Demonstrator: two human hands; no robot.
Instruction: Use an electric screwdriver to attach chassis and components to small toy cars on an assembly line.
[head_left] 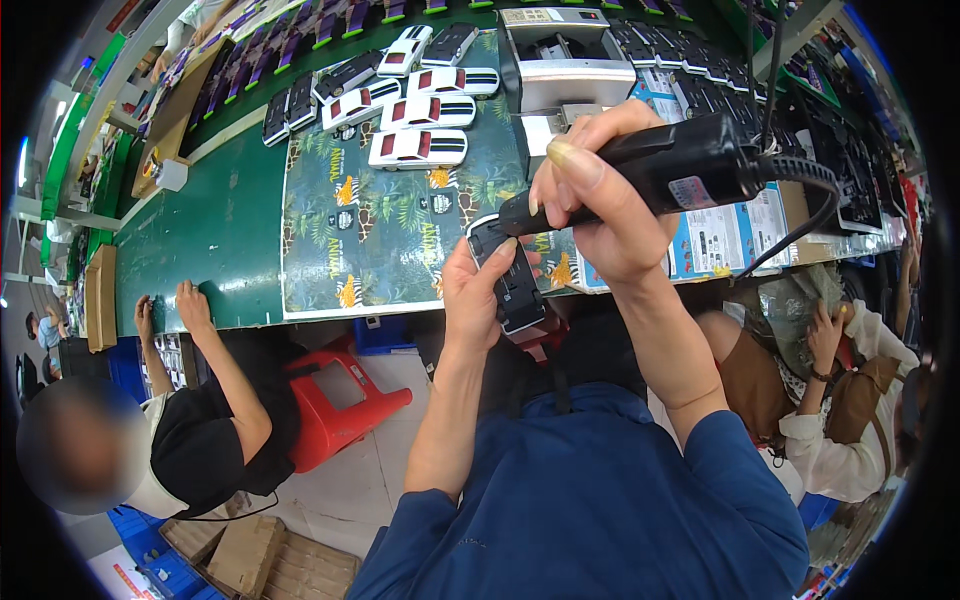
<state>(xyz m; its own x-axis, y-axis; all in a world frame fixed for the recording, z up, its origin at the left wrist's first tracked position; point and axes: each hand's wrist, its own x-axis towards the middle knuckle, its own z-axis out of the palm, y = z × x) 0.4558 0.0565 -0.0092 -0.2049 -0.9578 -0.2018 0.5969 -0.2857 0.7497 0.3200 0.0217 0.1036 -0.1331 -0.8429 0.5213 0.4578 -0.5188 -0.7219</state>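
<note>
Your right hand [622, 225] is gripping a black corded electric screwdriver [690, 165] with curled fingers, while your left hand [468, 298] is pinching an upturned toy car [517, 298] at the desk's [230, 245] near edge, its black underside facing up, edged white at one end.

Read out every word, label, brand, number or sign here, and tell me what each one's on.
I won't copy out wording, but print shows here:
Patterned sheet: large yellow lettering, repeated, readable.
Pale label on the black power tool in the right hand: too small to read.
Blue-and-white printed sheets: fine print, too small to read.
Metal machine, pale top panel: marks too small to read.
</note>
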